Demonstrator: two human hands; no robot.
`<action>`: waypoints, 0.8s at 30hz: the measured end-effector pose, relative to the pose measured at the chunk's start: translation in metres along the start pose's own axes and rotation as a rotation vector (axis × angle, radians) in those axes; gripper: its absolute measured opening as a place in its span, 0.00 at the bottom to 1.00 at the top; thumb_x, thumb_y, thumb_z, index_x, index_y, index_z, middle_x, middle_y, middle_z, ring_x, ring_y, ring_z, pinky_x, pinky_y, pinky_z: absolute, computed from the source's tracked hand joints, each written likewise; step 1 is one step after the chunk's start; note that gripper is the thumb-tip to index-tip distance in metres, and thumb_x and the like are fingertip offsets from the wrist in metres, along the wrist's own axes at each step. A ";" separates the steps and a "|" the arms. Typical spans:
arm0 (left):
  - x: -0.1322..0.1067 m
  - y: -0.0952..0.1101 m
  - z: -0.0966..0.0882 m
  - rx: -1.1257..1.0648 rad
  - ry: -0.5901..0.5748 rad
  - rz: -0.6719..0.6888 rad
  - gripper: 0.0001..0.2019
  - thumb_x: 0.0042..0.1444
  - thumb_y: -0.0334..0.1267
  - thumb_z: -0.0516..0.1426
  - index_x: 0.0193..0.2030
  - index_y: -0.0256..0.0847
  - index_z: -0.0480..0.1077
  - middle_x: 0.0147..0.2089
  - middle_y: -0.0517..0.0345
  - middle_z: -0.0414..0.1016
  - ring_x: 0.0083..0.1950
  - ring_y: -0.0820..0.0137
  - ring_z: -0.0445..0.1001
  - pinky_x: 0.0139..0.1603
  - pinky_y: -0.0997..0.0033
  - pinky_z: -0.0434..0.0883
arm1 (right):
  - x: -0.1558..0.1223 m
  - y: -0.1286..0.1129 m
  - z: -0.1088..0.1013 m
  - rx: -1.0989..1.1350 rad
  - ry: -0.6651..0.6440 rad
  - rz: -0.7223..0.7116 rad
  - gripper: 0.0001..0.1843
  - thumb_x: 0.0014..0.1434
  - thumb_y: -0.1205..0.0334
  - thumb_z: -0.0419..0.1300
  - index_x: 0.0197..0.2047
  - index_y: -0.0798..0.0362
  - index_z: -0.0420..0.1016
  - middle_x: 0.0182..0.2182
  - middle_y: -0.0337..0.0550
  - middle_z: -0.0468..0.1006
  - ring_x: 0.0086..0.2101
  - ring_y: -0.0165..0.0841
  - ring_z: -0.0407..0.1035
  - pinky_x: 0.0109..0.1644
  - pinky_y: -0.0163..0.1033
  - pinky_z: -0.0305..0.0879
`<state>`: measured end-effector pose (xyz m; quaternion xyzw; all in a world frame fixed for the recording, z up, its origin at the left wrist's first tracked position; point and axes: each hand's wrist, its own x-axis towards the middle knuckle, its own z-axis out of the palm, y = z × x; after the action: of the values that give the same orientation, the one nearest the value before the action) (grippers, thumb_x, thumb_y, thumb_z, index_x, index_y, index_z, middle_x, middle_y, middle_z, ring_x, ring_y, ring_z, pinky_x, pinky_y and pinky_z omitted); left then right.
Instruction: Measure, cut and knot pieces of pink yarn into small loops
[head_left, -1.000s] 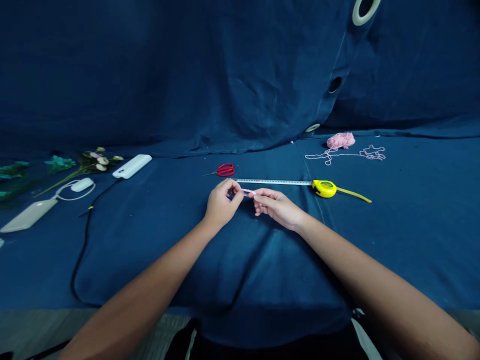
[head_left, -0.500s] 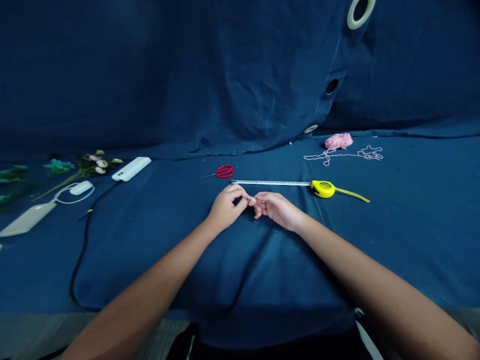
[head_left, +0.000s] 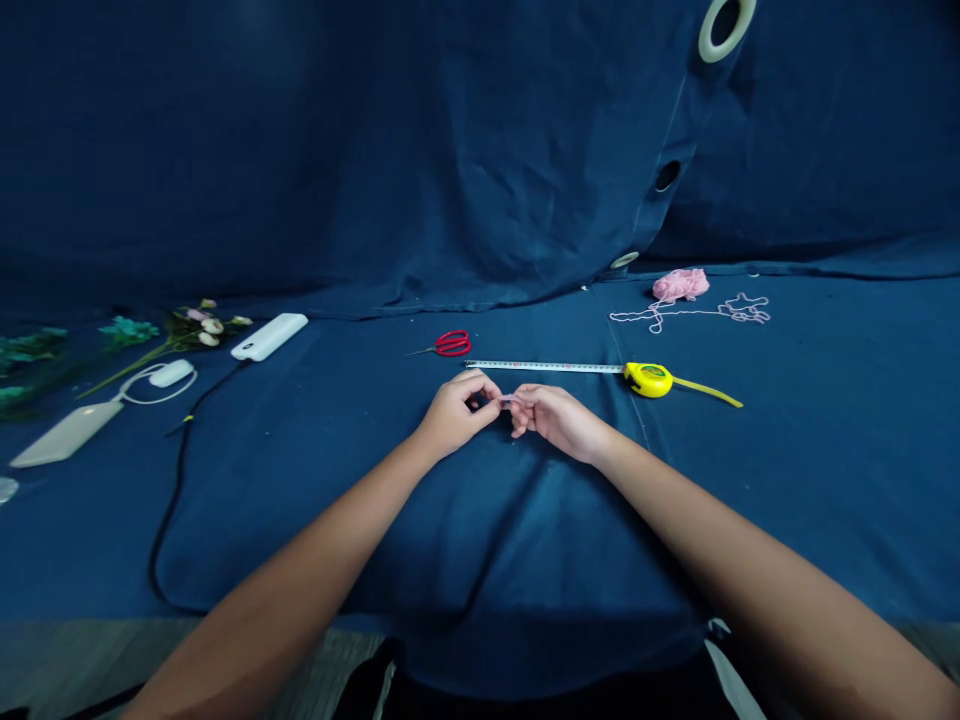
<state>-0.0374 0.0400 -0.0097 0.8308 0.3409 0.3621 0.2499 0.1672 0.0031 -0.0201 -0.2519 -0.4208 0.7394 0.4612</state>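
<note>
My left hand (head_left: 455, 414) and my right hand (head_left: 559, 420) meet over the middle of the blue cloth. Between their pinched fingertips runs a short bit of pink yarn (head_left: 508, 400), most of it hidden by the fingers. Just beyond the hands lies a yellow tape measure (head_left: 649, 379), its white blade (head_left: 544, 366) drawn out to the left. Red-handled scissors (head_left: 452, 343) rest near the blade's end. A pink yarn ball (head_left: 681, 285) sits at the back right, a loose strand (head_left: 744, 308) trailing in front of it.
On the left are a white power strip (head_left: 270, 337) with a black cable (head_left: 176, 480), a flat white device (head_left: 67, 436) with a coiled white lead, and artificial flowers (head_left: 212, 326). A dark blue curtain (head_left: 375, 150) hangs behind the cloth.
The fingertips have parted slightly, and more of the pink yarn shows between them. The whole view has shifted a little; the other things lie as before.
</note>
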 end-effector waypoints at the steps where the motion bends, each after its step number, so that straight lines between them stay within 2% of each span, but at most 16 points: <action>1: 0.000 0.000 0.000 0.002 0.004 -0.004 0.06 0.62 0.39 0.61 0.36 0.40 0.76 0.37 0.55 0.75 0.39 0.67 0.73 0.38 0.68 0.69 | 0.000 0.000 0.000 -0.005 -0.001 0.003 0.10 0.61 0.57 0.68 0.36 0.56 0.80 0.28 0.39 0.72 0.30 0.31 0.67 0.40 0.40 0.70; 4: 0.000 0.000 -0.001 0.010 0.022 -0.020 0.07 0.63 0.40 0.62 0.36 0.40 0.76 0.36 0.55 0.74 0.39 0.67 0.73 0.37 0.69 0.68 | 0.000 -0.001 0.001 -0.010 -0.009 0.011 0.11 0.61 0.56 0.67 0.40 0.56 0.81 0.27 0.38 0.72 0.29 0.31 0.67 0.41 0.40 0.70; 8: 0.000 0.002 -0.002 0.003 0.029 -0.016 0.07 0.64 0.39 0.60 0.36 0.40 0.76 0.37 0.55 0.74 0.39 0.67 0.73 0.37 0.69 0.68 | -0.001 -0.002 0.002 0.020 -0.014 0.010 0.10 0.60 0.57 0.68 0.34 0.55 0.78 0.24 0.35 0.66 0.29 0.30 0.64 0.40 0.40 0.70; 11: 0.001 0.004 -0.002 -0.060 0.006 -0.002 0.08 0.64 0.39 0.60 0.38 0.40 0.78 0.38 0.54 0.77 0.40 0.66 0.74 0.41 0.67 0.69 | -0.001 -0.002 0.003 0.018 -0.006 0.015 0.09 0.60 0.57 0.68 0.34 0.54 0.77 0.25 0.35 0.66 0.29 0.30 0.64 0.39 0.40 0.69; 14: 0.001 0.005 0.000 -0.244 -0.020 -0.076 0.09 0.64 0.41 0.60 0.38 0.40 0.80 0.40 0.53 0.78 0.43 0.65 0.75 0.47 0.64 0.71 | 0.000 -0.001 0.002 0.028 0.004 0.024 0.09 0.60 0.57 0.68 0.38 0.54 0.77 0.25 0.35 0.67 0.29 0.30 0.64 0.39 0.40 0.69; 18: 0.002 0.007 0.001 -0.561 -0.092 -0.250 0.08 0.60 0.41 0.61 0.38 0.40 0.79 0.42 0.53 0.77 0.42 0.66 0.74 0.45 0.65 0.72 | 0.001 0.000 -0.001 0.043 0.014 0.028 0.09 0.61 0.57 0.68 0.37 0.53 0.77 0.25 0.35 0.68 0.29 0.30 0.65 0.40 0.40 0.70; 24: -0.001 0.017 -0.002 -0.847 -0.290 -0.354 0.09 0.60 0.39 0.58 0.36 0.39 0.78 0.40 0.50 0.77 0.41 0.65 0.75 0.47 0.63 0.72 | 0.001 -0.001 -0.002 0.026 0.006 0.028 0.08 0.61 0.58 0.67 0.35 0.54 0.77 0.28 0.38 0.72 0.31 0.31 0.68 0.41 0.40 0.69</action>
<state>-0.0323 0.0288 0.0024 0.6270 0.2611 0.3016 0.6691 0.1684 0.0049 -0.0206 -0.2539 -0.4060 0.7506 0.4553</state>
